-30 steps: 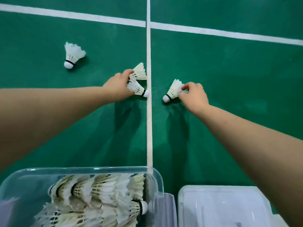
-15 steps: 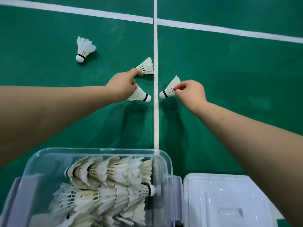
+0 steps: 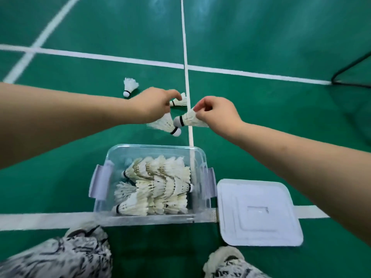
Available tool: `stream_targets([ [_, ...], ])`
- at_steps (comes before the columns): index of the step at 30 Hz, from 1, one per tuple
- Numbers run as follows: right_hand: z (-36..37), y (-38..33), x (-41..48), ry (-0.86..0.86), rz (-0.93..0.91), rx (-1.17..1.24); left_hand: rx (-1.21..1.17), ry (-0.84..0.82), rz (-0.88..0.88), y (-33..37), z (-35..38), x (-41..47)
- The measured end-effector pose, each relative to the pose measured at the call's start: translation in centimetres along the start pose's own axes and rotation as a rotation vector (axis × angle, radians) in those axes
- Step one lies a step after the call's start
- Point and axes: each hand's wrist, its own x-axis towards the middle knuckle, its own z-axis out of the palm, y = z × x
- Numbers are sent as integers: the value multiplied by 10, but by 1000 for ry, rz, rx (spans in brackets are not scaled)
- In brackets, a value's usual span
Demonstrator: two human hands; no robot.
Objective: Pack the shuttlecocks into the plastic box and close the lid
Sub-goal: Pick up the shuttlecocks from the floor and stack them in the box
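My left hand (image 3: 154, 106) grips a white feather shuttlecock (image 3: 163, 125) by its skirt, cork pointing down and right. My right hand (image 3: 217, 113) pinches another shuttlecock (image 3: 187, 120) by its feathers, cork to the left. Both are held above the green floor, just beyond the clear plastic box (image 3: 152, 147). The box stands open with several shuttlecocks stacked in rows inside. Its white lid (image 3: 259, 211) lies flat on the floor to the right of the box. A third shuttlecock (image 3: 178, 101) shows just past my left fingers; whether it is held is unclear. One more (image 3: 129, 87) stands farther left on the floor.
White court lines (image 3: 185, 63) cross the green floor. A black net frame (image 3: 351, 73) sits at the far right. My knees in patterned trousers (image 3: 60, 257) fill the bottom edge, close behind the box.
Both hands have lifted their shuttlecocks off the floor and drawn them back toward the box. The view has pulled back, so the whole box and lid now show.
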Motion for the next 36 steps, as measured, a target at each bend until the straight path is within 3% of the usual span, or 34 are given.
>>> stream_targets([
  [8, 17, -23, -67, -241, 104, 65, 128, -160, 73, 10, 0, -84],
  [13, 45, -9, -76, -378, 151, -52, 118, -203, 38, -10, 21, -105],
  [21, 96, 11, -82, -580, 145, -164, 0, -62, 2, -36, 42, -97],
  [26, 125, 18, -89, -686, 235, -44, -43, -9, -8, -40, 44, -88],
  [36, 158, 12, -97, -778, 245, 9, -59, -64, 0, -39, 51, -94],
])
